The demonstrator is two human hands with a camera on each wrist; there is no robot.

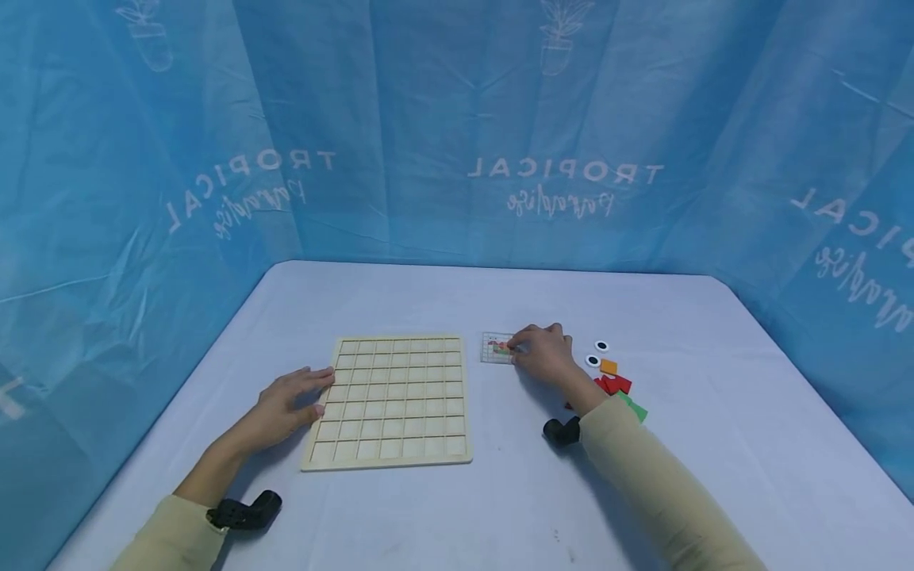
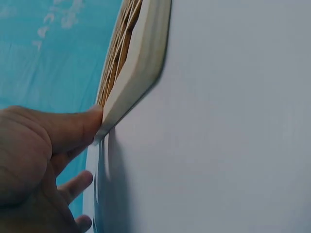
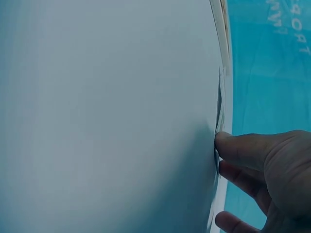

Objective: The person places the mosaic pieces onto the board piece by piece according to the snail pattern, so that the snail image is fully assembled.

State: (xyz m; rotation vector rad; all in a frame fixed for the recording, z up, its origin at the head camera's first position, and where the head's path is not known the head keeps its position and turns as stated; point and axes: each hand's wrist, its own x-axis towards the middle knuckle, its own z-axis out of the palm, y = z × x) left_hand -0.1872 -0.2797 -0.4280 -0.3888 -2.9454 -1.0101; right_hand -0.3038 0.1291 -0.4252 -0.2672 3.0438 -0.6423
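A square wooden grid board with square recesses lies on the table. My left hand touches its left edge, fingers spread and relaxed. In the left wrist view, the thumb rests against the board's side. To the right of the board is a small printed card with a grid and a coloured picture. My right hand pinches the card's right part between thumb and finger, hiding that end. The right wrist view shows the thumb at the edge of the card, seen nearly edge-on.
Right of my right hand lie two white discs with black centres, an orange square, several red pieces and green pieces, partly behind the forearm. Blue printed curtains surround the white table.
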